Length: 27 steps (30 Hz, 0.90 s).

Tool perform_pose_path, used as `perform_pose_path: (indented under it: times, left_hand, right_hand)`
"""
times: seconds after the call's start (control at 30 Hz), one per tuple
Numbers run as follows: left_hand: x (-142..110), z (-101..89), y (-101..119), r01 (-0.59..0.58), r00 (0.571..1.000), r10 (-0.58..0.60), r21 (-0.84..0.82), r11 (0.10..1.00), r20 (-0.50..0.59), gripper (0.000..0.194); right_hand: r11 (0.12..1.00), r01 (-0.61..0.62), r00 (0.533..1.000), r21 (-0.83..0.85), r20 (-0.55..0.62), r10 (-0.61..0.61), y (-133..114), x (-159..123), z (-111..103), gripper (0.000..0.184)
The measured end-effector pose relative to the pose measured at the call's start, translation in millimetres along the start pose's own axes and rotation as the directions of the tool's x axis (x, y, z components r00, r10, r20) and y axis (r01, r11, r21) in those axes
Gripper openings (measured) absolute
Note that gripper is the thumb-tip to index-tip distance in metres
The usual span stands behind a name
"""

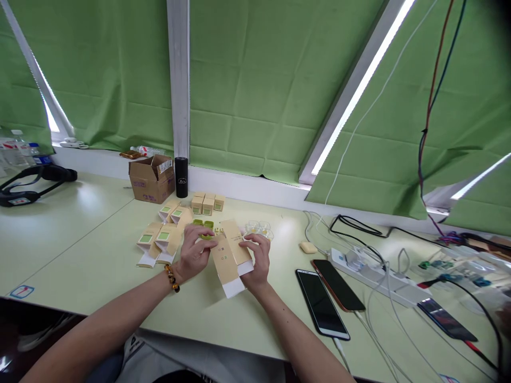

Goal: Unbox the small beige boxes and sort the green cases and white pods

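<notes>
A partly folded tan paper box (227,259) with white flaps hangs tilted over the table between both hands. My left hand (195,249) pinches its upper left edge, and a beaded bracelet circles that wrist. On the other side my right hand (257,258) grips the right edge, its lower fingers hidden behind the card. Several opened tan boxes (167,236) with green labels stand left of my left hand. Closed small boxes (207,203) sit in a group farther back. Green square cups (208,225) and clear cups (259,227) lie just behind the hands.
A cardboard carton (151,183) and a black tumbler (181,178) stand by the wall. At right lie two phones (322,303), a white power strip (373,276) and tangled cables. A black headset (35,181) rests at far left.
</notes>
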<state>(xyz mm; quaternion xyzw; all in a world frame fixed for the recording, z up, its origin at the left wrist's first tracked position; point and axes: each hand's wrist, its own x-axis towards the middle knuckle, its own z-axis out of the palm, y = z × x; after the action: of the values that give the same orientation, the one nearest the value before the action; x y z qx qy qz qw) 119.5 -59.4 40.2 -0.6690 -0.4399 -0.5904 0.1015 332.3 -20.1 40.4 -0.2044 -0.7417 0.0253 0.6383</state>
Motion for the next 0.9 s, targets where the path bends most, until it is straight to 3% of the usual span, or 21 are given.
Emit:
perform_pose_path:
  times: [0.1,0.23,0.33,0.4,0.47,0.57,0.7,0.8,0.9]
  left_hand:
    - [-0.3,-1.4,-4.2,0.079,0.995,-0.077,-0.025,0.997,0.058,0.014]
    - [3.7,-2.2,-1.0,0.088,0.994,-0.080,-0.100,0.991,0.080,0.010]
    - [7.1,-0.6,7.0,0.121,0.992,-0.111,-0.162,0.979,0.067,0.011]
    - [8.0,1.5,11.0,0.205,0.978,-0.190,-0.225,0.953,0.083,0.014]
    - [7.5,4.2,12.2,0.333,0.943,-0.311,-0.293,0.896,0.119,0.021]
    - [6.3,8.4,10.7,0.526,0.849,-0.489,-0.422,0.739,0.201,0.029]
    - [7.1,12.7,10.0,0.649,0.746,-0.590,-0.537,0.539,0.310,0.033]
    - [8.3,14.4,10.6,0.664,0.727,-0.606,-0.554,0.502,0.322,0.036]
    - [8.6,15.2,10.9,0.659,0.735,-0.593,-0.550,0.512,0.329,0.038]
  right_hand:
    - [0.995,-0.079,0.997,0.053,-0.011,0.080,2.4,0.7,0.6,0.039]
    - [0.962,-0.229,0.972,0.149,-0.019,0.234,3.9,1.4,1.9,0.041]
    - [0.885,-0.409,0.911,0.224,0.049,0.409,2.2,2.0,4.2,0.035]
    - [0.820,-0.514,0.855,0.252,0.073,0.514,0.0,2.8,6.4,0.028]
    - [0.770,-0.574,0.812,0.279,0.069,0.580,-2.7,4.0,9.0,0.025]
    - [0.685,-0.613,0.770,0.395,0.104,0.629,-7.6,6.1,12.8,0.033]
    - [0.579,-0.660,0.731,0.479,0.231,0.642,-13.0,8.4,17.1,0.037]
    - [0.591,-0.692,0.715,0.414,0.284,0.639,-13.8,9.8,20.1,0.026]
    - [0.555,-0.728,0.679,0.403,0.309,0.666,-10.4,12.7,23.6,0.024]
